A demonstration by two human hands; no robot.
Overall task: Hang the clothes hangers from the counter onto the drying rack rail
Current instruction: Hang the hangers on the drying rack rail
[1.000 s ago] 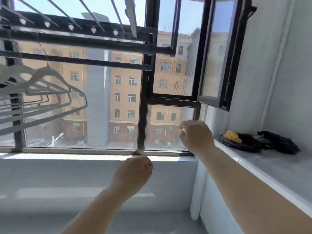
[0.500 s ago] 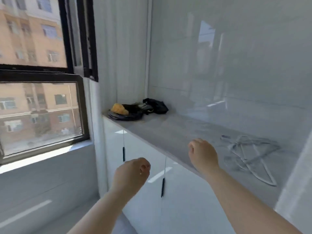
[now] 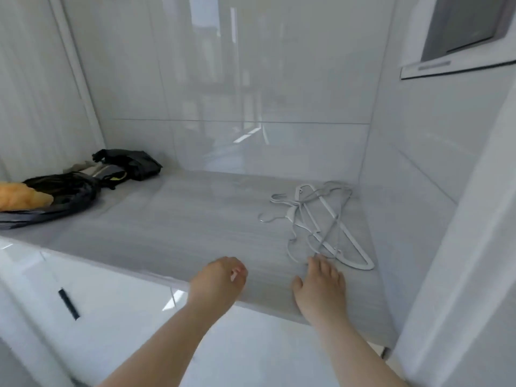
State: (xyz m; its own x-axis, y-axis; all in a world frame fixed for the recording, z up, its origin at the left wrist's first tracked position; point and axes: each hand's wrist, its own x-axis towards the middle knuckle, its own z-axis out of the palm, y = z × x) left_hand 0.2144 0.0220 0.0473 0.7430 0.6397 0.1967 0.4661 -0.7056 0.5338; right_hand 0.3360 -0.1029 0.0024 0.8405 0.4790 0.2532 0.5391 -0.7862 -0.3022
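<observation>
Right hand (image 3: 318, 283) fingers (image 3: 321, 265) straight and released, tips just beside the nearest hanger, palm down on the grey surface (image 3: 181, 224), left hand (image 3: 219, 277) fingers clenched on nothing at the front edge, clothes hangers (image 3: 321, 219) in one tangled white heap, count unclear, two black bags (image 3: 131, 163) and one orange item (image 3: 19, 198) far left.

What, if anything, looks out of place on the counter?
The hangers lie in a tangled heap at the right end of the counter, hooks and arms crossed over each other, so lifting one may drag others along. The right hand reaches for the heap's near edge, fingers straight. Nothing looks spilled or broken.
</observation>
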